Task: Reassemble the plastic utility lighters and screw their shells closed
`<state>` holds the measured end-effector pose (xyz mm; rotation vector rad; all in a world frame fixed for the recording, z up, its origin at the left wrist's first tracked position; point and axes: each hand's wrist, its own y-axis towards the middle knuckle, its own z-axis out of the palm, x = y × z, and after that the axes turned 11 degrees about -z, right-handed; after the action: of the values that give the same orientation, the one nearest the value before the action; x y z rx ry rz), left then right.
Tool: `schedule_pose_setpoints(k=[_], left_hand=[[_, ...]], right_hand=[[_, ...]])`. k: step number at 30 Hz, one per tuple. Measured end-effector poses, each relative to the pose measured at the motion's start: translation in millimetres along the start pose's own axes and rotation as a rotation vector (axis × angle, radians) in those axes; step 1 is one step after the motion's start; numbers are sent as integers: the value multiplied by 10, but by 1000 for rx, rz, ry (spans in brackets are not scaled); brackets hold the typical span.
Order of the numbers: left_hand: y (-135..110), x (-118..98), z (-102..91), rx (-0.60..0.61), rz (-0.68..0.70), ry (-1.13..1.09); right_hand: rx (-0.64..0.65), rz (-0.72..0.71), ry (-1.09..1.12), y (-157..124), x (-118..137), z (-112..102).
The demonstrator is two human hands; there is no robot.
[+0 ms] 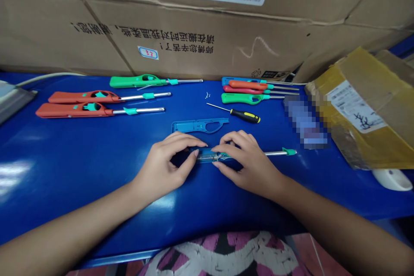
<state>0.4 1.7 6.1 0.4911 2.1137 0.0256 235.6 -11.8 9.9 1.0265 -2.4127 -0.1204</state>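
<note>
A blue gas lighter (204, 158) with its casing opened lies on the blue table in front of me. A clear tank and small inner parts show in it, and a metal tube with a green tip (289, 152) points right. My left hand (173, 158) curls its thumb and fingers around the left end. My right hand (243, 159) grips across the middle with thumb and fingertips, covering part of the casing. Just beyond my hands lies the loose blue casing half (200, 127), hollow side up.
Beyond are a black-yellow screwdriver (246, 115), small white bits (207, 95), a green lighter (136, 81), two orange lighters (76, 111) and several more lighters (241, 98). A blurred rectangular object (305, 123), yellow-taped carton (368, 103) and white mouse (392, 179) are right. A large cardboard box (181, 21) stands behind.
</note>
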Motion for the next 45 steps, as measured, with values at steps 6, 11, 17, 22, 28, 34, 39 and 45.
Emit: schedule_pose_setpoints(k=[6, 11, 17, 22, 28, 34, 39, 45], left_hand=[[4, 33, 18, 68, 75, 96], [14, 41, 26, 107, 77, 112], [16, 31, 16, 153, 62, 108], [13, 13, 8, 167, 80, 108], [-3, 56, -12, 201, 173, 212], [20, 107, -106, 222, 309, 437], [8, 72, -160, 182, 446, 633], [-181, -96, -1, 181, 486, 662]], right_hand=[[-93, 73, 93, 9, -54, -49], [-67, 84, 84, 29, -58, -37], [-63, 115, 86, 37, -53, -12], [-76, 150, 82, 32, -34, 12], [-124, 171, 71, 26, -18, -22], [-11, 148, 108, 10, -201, -204], [15, 113, 209, -109, -398, -375], [46, 53, 15, -278, -425, -396]])
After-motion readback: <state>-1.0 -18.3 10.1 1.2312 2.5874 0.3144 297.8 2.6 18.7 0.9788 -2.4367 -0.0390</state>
